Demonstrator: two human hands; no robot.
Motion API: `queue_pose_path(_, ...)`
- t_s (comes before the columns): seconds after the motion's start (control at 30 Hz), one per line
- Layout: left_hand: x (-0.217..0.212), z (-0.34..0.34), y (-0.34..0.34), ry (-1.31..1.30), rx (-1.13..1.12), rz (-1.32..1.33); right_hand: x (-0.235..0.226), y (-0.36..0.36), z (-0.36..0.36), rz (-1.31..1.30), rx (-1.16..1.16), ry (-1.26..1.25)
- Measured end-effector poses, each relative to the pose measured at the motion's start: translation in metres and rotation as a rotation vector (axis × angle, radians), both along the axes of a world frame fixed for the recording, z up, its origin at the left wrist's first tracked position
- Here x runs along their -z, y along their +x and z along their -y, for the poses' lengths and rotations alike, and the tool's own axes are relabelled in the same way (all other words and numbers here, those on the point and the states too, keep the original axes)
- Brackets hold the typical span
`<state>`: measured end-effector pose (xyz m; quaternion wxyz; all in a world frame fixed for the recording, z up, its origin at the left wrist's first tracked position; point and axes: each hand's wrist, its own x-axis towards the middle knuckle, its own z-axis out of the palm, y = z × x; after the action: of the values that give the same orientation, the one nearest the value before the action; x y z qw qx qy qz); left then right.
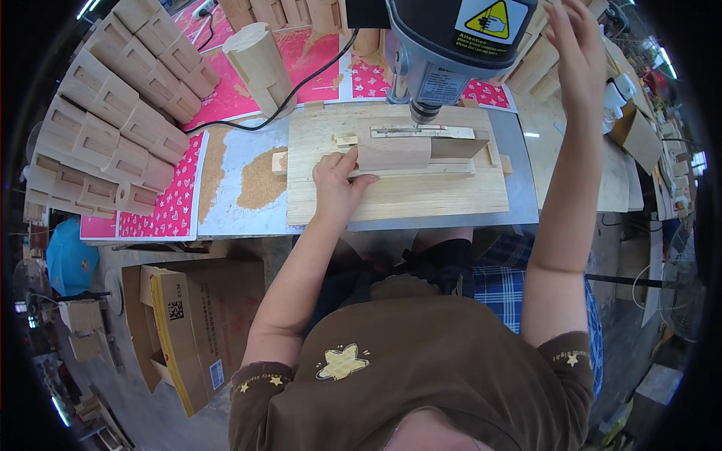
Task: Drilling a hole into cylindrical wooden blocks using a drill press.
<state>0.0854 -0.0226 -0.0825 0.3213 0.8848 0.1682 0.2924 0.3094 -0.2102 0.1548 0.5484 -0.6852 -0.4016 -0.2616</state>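
Wood block, L hand touching, drill w/ wht/yel warning label

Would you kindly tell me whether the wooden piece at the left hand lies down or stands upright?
Lying down: the wooden piece stretches lengthwise across the board, with the left hand at its left end.

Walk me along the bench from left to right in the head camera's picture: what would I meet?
Stacked wooden pieces with slots → an upright wooden cylinder → a pale wooden piece lying on a flat board → a white container.
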Motion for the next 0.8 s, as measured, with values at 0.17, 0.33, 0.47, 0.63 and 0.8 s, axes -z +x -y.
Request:
queue_pose_path(0.17,0.003,0.001,0.004,0.024,0.011,0.021,-0.022,-0.021,-0.032,-0.067,0.138,-0.307)
queue_pose_path(0.33,0.003,0.001,0.002,0.019,0.027,0.03,-0.001,-0.073,0.011,0.114,0.261,-0.41)
queue_pose_path(0.47,0.004,-0.004,-0.005,0.049,-0.003,0.031,0.057,-0.11,0.016,0.048,0.157,-0.22)
queue_pose_path(0.63,0.002,0.0,0.003,0.043,0.02,0.017,0.129,-0.095,0.012,0.062,0.146,-0.216)
queue_pose_path(0.8,0.005,-0.001,0.002,0.024,0.024,0.01,0.132,-0.087,0.013,0.177,0.12,-0.208)
